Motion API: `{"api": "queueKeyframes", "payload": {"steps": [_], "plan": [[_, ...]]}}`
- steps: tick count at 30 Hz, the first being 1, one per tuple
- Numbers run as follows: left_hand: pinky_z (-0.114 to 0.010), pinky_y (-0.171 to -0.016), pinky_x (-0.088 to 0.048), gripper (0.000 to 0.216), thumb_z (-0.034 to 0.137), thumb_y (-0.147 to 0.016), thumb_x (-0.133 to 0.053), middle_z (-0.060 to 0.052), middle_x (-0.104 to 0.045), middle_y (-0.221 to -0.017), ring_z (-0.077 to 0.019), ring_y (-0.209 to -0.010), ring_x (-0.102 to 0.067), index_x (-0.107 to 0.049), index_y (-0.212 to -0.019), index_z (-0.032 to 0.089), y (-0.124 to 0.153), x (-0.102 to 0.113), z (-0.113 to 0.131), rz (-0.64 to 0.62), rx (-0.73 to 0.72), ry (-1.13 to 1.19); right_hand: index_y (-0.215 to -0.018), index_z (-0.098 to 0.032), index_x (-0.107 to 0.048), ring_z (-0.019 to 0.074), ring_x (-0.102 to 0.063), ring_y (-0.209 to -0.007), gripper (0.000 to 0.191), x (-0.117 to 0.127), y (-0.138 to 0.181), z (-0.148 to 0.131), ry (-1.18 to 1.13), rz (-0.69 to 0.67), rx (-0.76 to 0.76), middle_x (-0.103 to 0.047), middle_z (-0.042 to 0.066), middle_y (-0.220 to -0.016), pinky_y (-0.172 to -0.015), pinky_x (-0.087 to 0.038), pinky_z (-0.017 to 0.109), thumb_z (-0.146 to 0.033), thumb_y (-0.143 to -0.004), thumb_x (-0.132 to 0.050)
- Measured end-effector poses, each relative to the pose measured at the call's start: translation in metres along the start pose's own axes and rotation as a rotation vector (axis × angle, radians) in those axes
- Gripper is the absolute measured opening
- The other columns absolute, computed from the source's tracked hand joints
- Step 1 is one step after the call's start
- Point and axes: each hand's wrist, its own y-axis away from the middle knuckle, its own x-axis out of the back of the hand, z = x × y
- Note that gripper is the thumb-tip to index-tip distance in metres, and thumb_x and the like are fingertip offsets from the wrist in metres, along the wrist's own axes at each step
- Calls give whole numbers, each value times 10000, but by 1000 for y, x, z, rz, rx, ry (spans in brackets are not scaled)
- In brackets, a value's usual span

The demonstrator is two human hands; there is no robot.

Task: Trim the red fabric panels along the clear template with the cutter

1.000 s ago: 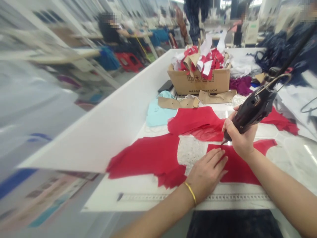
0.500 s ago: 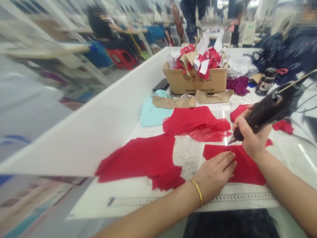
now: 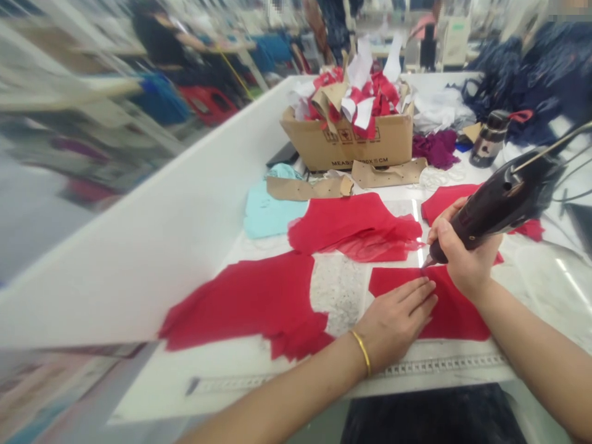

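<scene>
My left hand lies flat, fingers stretched, on a small red fabric piece near the table's front edge. My right hand is wrapped round a dark corded hand tool, and the tool's pointed tip touches the top edge of that same red piece, just above my left fingertips. A larger red fabric piece lies to the left, and another red piece lies behind.
A cardboard box stuffed with red, white and brown scraps stands at the back. Brown paper patterns, a light blue cloth, a dark bottle, purple fabric. A white wall borders the table's left. Ruler along the front edge. People work behind.
The tool tip has come back down to the red piece's edge after lifting slightly. My left hand stays flat on the fabric. The view has shifted left.
</scene>
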Motion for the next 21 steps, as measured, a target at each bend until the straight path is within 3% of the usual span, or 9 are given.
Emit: {"api": "queueKeyframes", "payload": {"steps": [9, 15, 21], "plan": [[-429, -1116, -580, 278, 64, -1037, -457, -209, -718, -1286, -283, -1297, -661, -638, -1241, 10, -13, -5, 3, -38, -58, -22, -896, -265, -532, 137, -552, -524, 168, 14, -7, -7, -38, 6, 49, -545, -62, -653, -532, -507, 325, -201, -884, -687], [-386, -1135, -563, 304, 178, -1099, -435, -178, -712, -1324, -256, -1310, -655, -637, -1274, 33, -32, -25, 5, -36, -76, -36, -1006, -267, -559, 139, -583, -525, 229, 37, -15, -6, 8, 50, 38, -580, -67, -677, -502, -495, 313, -214, -866, -732], [-396, -1189, -507, 328, 219, -1107, -442, -170, -674, -1392, -269, -1386, -589, -626, -1312, 41, -34, -32, 7, -87, -129, 70, -1015, -259, -583, 125, -572, -529, 203, 42, -12, -4, -27, 79, 36, -584, -69, -681, -512, -506, 298, -187, -872, -708]]}}
